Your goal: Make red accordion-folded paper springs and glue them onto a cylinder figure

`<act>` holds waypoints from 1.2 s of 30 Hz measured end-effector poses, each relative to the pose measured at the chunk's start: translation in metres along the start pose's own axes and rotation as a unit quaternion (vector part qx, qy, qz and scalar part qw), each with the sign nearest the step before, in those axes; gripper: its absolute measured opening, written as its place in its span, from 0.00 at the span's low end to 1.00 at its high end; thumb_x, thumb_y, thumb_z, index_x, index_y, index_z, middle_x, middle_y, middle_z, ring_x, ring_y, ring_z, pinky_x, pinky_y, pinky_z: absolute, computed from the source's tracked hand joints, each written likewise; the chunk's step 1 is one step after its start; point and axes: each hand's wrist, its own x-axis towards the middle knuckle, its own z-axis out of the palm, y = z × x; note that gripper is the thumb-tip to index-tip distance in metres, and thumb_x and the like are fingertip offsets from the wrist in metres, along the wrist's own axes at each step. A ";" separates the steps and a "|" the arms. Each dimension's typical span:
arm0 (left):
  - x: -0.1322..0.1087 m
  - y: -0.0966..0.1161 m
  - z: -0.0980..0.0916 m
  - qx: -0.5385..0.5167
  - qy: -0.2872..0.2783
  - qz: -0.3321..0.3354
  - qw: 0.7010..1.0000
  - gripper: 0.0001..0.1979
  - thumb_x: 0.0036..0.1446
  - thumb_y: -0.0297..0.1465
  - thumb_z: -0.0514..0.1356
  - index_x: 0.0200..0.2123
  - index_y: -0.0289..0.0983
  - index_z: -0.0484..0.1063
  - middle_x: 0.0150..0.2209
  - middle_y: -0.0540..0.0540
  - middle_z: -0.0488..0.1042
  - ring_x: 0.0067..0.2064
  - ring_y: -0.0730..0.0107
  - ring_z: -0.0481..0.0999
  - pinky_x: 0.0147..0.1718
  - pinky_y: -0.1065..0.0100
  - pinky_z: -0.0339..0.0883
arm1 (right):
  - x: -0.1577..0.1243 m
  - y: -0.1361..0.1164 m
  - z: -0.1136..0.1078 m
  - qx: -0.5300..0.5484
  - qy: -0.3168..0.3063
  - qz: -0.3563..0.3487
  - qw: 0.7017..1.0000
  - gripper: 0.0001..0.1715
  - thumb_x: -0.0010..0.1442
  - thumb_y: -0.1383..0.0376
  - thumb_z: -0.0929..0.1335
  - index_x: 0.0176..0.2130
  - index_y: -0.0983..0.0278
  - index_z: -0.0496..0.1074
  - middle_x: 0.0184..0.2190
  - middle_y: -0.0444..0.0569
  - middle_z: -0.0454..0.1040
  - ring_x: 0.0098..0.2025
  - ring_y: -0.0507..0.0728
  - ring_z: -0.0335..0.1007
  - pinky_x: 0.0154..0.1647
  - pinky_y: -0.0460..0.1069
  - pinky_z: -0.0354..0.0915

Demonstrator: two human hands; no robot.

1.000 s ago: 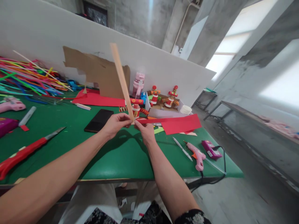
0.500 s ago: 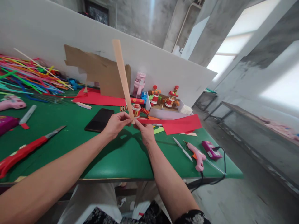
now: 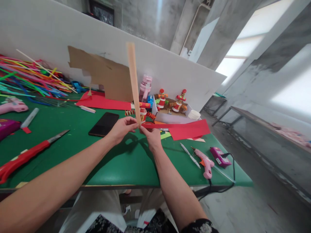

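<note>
Behind the left hand (image 3: 121, 127), the strip (image 3: 134, 84) ends unseen.

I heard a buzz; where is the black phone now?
Head view: the black phone lies flat on the green table, just left of the left hand, in front of the red paper.

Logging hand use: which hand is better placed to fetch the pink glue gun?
Probably the right hand: the pink glue gun lies on its side, while the left hand would cross over. Both pinch the tan strip.
</note>
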 end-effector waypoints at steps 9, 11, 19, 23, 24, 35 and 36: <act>0.001 -0.003 0.000 0.038 0.031 0.011 0.999 0.20 0.33 0.46 0.72 0.19 0.37 0.72 0.18 0.51 0.69 0.22 0.74 0.65 0.24 0.69 0.60 | 0.000 0.000 -0.003 -0.097 -0.015 -0.048 0.994 0.13 0.50 0.57 0.74 0.29 0.65 0.79 0.26 0.48 0.80 0.33 0.57 0.74 0.40 0.51 0.68; 0.001 -0.002 0.000 0.049 0.045 0.022 0.998 0.18 0.35 0.45 0.71 0.19 0.37 0.72 0.17 0.51 0.69 0.22 0.73 0.65 0.24 0.69 0.60 | -0.001 -0.001 -0.001 -0.067 -0.019 -0.033 0.997 0.14 0.49 0.56 0.74 0.29 0.66 0.79 0.26 0.49 0.80 0.32 0.56 0.74 0.38 0.50 0.68; 0.001 -0.003 0.003 0.057 0.058 0.023 0.996 0.18 0.34 0.44 0.70 0.19 0.36 0.73 0.18 0.51 0.70 0.22 0.74 0.65 0.23 0.70 0.60 | 0.002 0.005 0.000 -0.035 -0.040 0.022 0.998 0.20 0.44 0.52 0.76 0.26 0.67 0.78 0.24 0.50 0.79 0.28 0.56 0.74 0.34 0.50 0.69; 0.001 -0.003 0.003 0.056 0.065 0.022 0.996 0.17 0.33 0.44 0.71 0.19 0.36 0.73 0.17 0.51 0.70 0.21 0.74 0.65 0.22 0.70 0.59 | 0.002 0.007 0.003 -0.037 -0.024 0.009 0.999 0.18 0.46 0.53 0.75 0.27 0.66 0.78 0.24 0.50 0.79 0.28 0.56 0.73 0.34 0.50 0.68; 0.001 -0.003 0.003 0.054 0.069 0.024 0.996 0.17 0.33 0.43 0.71 0.19 0.36 0.74 0.17 0.51 0.70 0.21 0.74 0.65 0.23 0.70 0.60 | 0.001 0.007 0.003 -0.031 -0.028 0.012 0.999 0.18 0.46 0.53 0.74 0.28 0.66 0.78 0.25 0.50 0.79 0.29 0.56 0.74 0.34 0.49 0.68; 0.002 -0.007 0.002 0.055 0.079 0.031 0.995 0.14 0.35 0.40 0.70 0.20 0.37 0.76 0.20 0.50 0.74 0.23 0.74 0.66 0.23 0.70 0.60 | -0.001 0.006 0.005 -0.071 -0.029 0.017 0.997 0.16 0.48 0.54 0.73 0.25 0.66 0.78 0.23 0.50 0.79 0.29 0.57 0.74 0.31 0.48 0.67; 0.002 -0.007 0.002 0.056 0.075 0.028 0.995 0.14 0.35 0.40 0.70 0.21 0.37 0.75 0.20 0.50 0.73 0.23 0.74 0.65 0.24 0.70 0.60 | -0.001 0.006 0.006 -0.077 -0.023 0.014 0.997 0.17 0.48 0.54 0.73 0.25 0.66 0.78 0.23 0.50 0.79 0.29 0.57 0.74 0.31 0.48 0.66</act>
